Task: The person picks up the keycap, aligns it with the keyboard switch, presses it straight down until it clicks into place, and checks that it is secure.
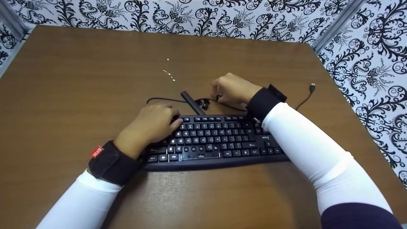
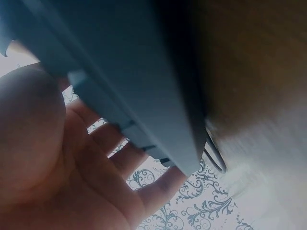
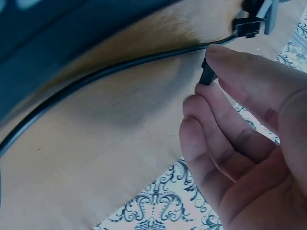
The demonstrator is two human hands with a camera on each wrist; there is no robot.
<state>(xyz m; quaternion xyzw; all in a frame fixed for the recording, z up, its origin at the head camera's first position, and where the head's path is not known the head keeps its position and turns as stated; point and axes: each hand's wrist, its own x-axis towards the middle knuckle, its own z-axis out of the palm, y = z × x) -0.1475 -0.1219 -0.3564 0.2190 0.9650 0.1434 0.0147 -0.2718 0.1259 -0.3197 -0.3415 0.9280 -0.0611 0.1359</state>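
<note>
A black keyboard lies on the brown table. At its left end my left hand holds the edge, with the thumb over the top left keys; the left wrist view shows the fingers against the edge. Behind the keyboard, my right hand pinches a small black piece between thumb and fingertips, close to the black cable. The exact kind of this piece cannot be told. A slim black bar slants behind the keyboard, beside a small dark clip-like part.
The cable ends in a USB plug on the right side of the table. Small pale flecks lie farther back. Patterned wallpaper borders the table's far and right edges.
</note>
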